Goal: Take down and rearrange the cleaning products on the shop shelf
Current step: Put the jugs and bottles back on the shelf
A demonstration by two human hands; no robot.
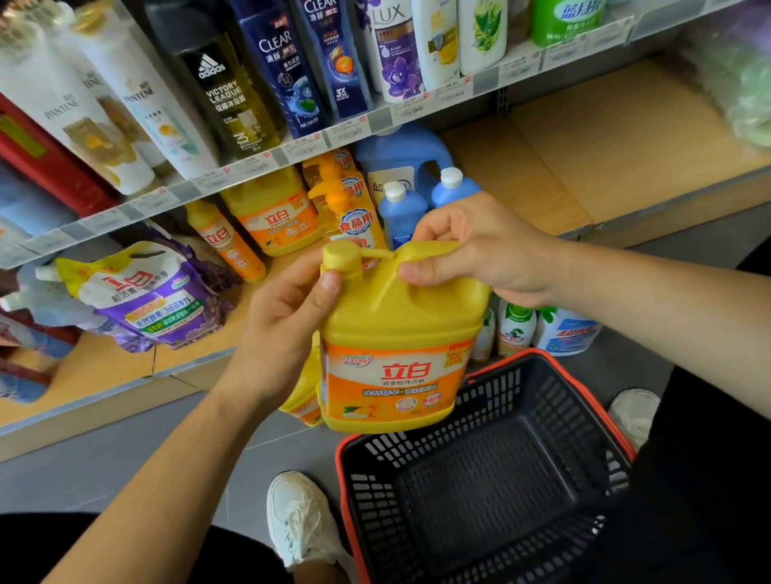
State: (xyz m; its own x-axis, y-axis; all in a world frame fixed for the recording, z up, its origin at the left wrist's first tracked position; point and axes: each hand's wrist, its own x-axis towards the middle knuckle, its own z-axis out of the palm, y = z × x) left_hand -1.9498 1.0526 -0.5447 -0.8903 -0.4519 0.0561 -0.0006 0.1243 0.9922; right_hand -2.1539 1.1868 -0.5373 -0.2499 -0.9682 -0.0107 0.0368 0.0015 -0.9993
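A large yellow detergent jug (393, 338) with an orange label hangs in the air over the black shopping basket (487, 484). My left hand (283, 320) grips its left side below the cap. My right hand (478, 245) holds its handle at the top. Behind it on the lower wooden shelf (620, 161) stand more yellow detergent bottles (272, 213), a yellow pump bottle (346, 196) and blue bottles (404, 214). A purple and white refill pouch (153, 295) leans at the left. Another yellow jug (304, 393) shows partly behind the held one.
The upper shelf carries shampoo and body wash bottles (286, 61). White and green bottles (542, 328) stand on the floor beyond the basket. My white shoes (301, 516) rest on the grey floor beside the red-rimmed basket. Green plastic goods (760, 91) lie at right.
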